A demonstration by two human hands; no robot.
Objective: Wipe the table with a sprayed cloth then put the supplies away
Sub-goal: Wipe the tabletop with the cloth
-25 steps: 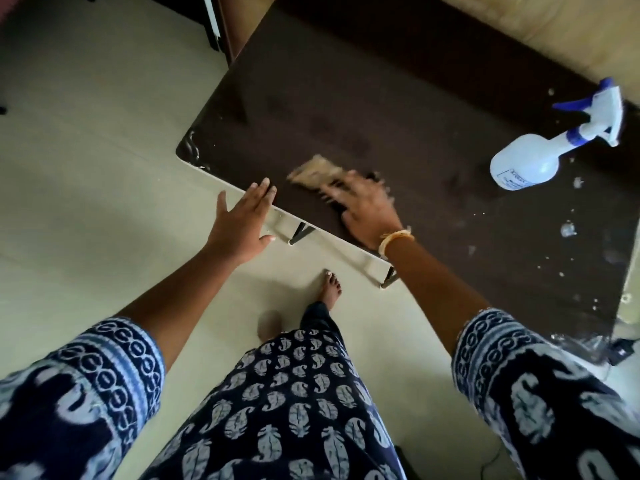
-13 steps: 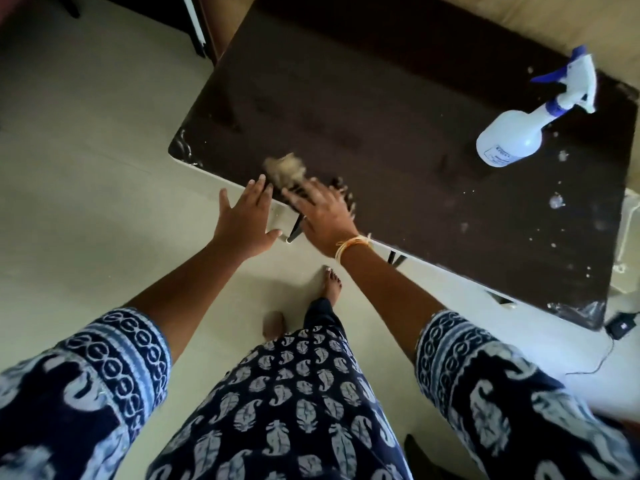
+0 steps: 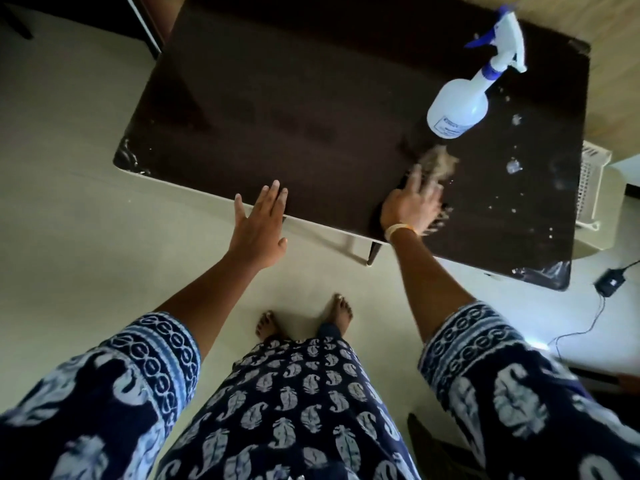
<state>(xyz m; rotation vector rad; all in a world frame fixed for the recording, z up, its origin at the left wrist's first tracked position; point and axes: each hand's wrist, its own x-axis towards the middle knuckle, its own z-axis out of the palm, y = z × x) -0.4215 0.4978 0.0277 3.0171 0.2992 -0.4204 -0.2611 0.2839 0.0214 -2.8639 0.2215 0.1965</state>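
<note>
A dark brown table (image 3: 311, 109) fills the upper middle of the view. My right hand (image 3: 412, 206) presses flat on a beige cloth (image 3: 438, 164) near the table's front edge, right of centre; the cloth is motion-blurred and mostly under my fingers. A white spray bottle (image 3: 460, 105) with a blue-and-white trigger head stands on the table just beyond the cloth. My left hand (image 3: 259, 223) is flat with fingers straight, its fingertips at the table's front edge, holding nothing. White specks and wet spots (image 3: 512, 166) dot the table's right part.
A white slatted basket (image 3: 588, 181) stands right of the table. A black adapter (image 3: 611, 281) with a cable lies on the floor at the right. My bare feet (image 3: 304, 318) stand on the pale floor in front of the table. Dark furniture (image 3: 145, 22) sits at the far left.
My right hand has swept the cloth from the table's front left towards the right, close to the spray bottle. My left hand stays at the front edge.
</note>
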